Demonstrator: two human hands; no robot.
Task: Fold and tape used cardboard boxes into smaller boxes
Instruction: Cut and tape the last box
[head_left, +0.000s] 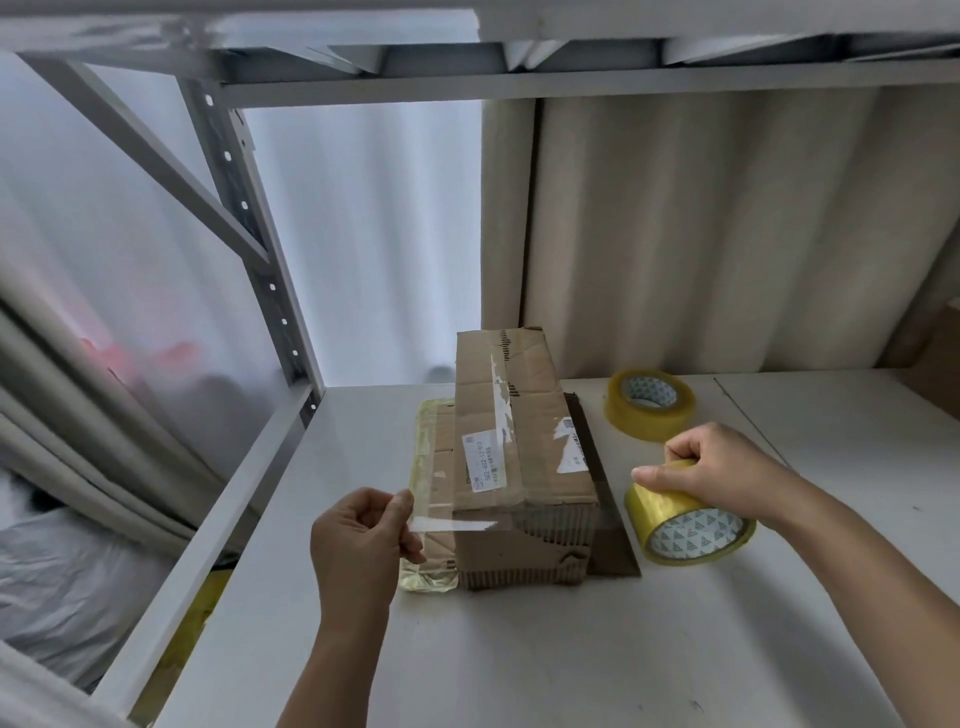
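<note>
A worn brown cardboard box (519, 457) with white labels stands in the middle of the white shelf (519, 649), on top of a flattened piece of cardboard wrapped in yellowish tape (428, 467). My left hand (363, 535) pinches the free end of a clear tape strip (447, 522) that runs to the box's near top edge. My right hand (711, 475) grips a yellow tape roll (685, 522) just right of the box.
A second yellow tape roll (648, 402) lies on the shelf behind my right hand. A grey metal rack post (260, 270) rises at the left, and a beige curtain (701, 234) hangs behind. A brown cardboard piece (940, 358) sits at the far right edge.
</note>
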